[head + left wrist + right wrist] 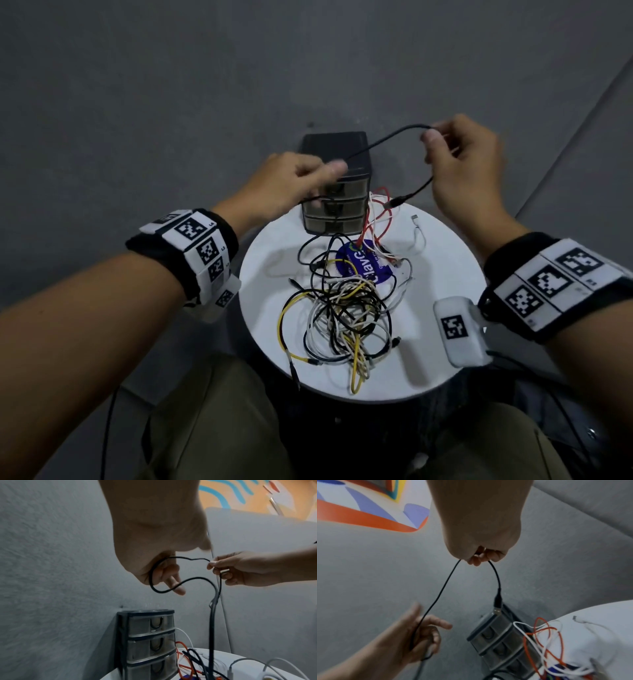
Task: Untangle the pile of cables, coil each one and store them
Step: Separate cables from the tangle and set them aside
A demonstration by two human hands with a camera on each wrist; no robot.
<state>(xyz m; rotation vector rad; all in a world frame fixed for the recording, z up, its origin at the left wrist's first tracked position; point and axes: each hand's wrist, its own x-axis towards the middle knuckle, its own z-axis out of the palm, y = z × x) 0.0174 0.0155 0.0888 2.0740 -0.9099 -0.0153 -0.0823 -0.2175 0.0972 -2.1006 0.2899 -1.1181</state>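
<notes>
Both hands were up above the round white table (442, 260), sharing one black cable (383, 138). The right hand (469, 164) pinched it near the plug end, which hung down. The left hand (291, 181) had its fingers curled round a loop of it. The other cables (342, 308) lay tangled on the table, in front of the small drawers (335, 192)

round white table (442, 260), cable pile (342, 308), drawer unit (334, 209)
</notes>
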